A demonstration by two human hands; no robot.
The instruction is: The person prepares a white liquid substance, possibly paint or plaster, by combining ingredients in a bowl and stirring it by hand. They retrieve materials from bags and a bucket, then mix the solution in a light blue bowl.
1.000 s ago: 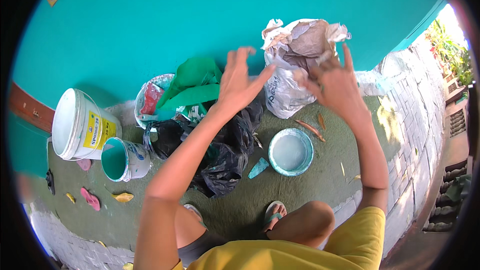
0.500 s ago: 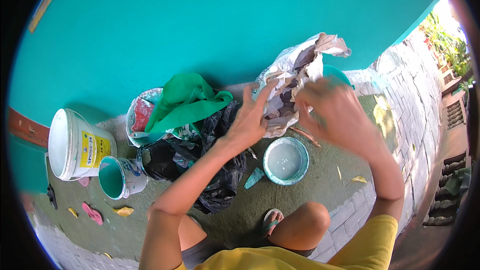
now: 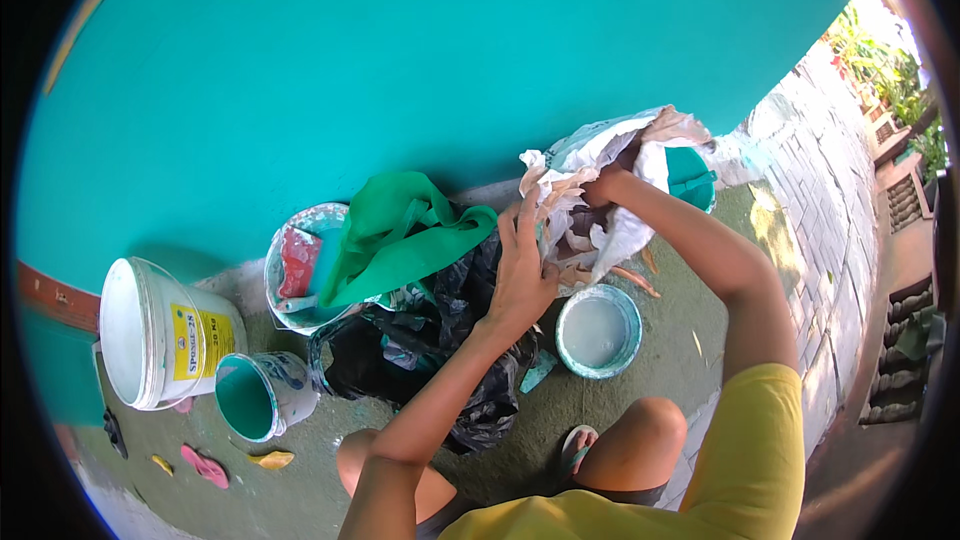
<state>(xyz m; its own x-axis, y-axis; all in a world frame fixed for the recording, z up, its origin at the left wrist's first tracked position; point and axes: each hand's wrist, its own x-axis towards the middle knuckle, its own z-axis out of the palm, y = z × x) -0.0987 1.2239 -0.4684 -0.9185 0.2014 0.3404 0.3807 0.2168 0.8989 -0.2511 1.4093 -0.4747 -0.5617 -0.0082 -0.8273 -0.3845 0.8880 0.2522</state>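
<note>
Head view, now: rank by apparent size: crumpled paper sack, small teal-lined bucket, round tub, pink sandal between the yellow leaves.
1. Paper sack, though partly covered by the arms
2. Teal-lined bucket and round tub: too alike to rank
3. Pink sandal

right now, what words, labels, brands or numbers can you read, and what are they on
White bucket: yellow label with dark lettering and a number, partly legible; I don't copy printed wording.
Small pail: dark blue marks on its side, too unclear to read.
Sack: faint marks, too blurred to read.
</note>
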